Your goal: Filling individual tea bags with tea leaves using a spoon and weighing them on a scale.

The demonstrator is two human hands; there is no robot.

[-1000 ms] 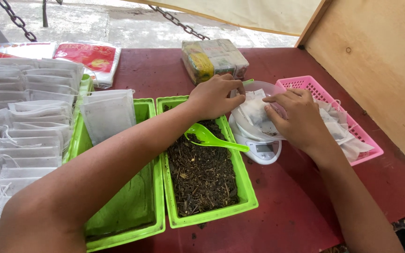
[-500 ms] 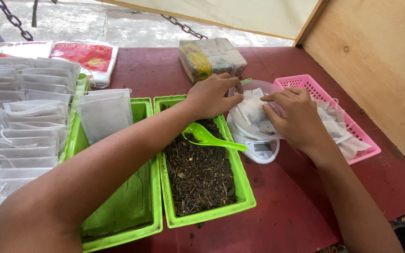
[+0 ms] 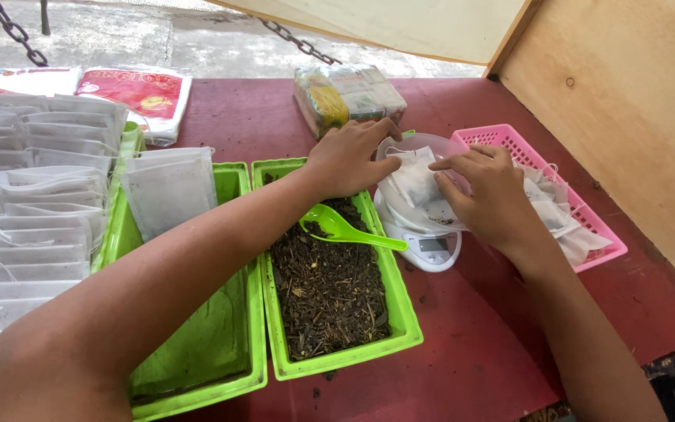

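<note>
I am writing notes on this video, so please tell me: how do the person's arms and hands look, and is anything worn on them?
Both arms are bare up to the frame edge: no sleeves, gloves, watch, bracelet or rings show. The left hand and right hand have short, unpainted nails. No marks or bandages are visible.

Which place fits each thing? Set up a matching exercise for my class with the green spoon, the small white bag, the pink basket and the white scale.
1. green spoon
2. small white bag
3. pink basket
4. white scale

a. under the clear bowl
b. far right on the table
c. on the dark loose leaves
d. between both hands

Pairs: 1-c, 2-d, 3-b, 4-a
</note>
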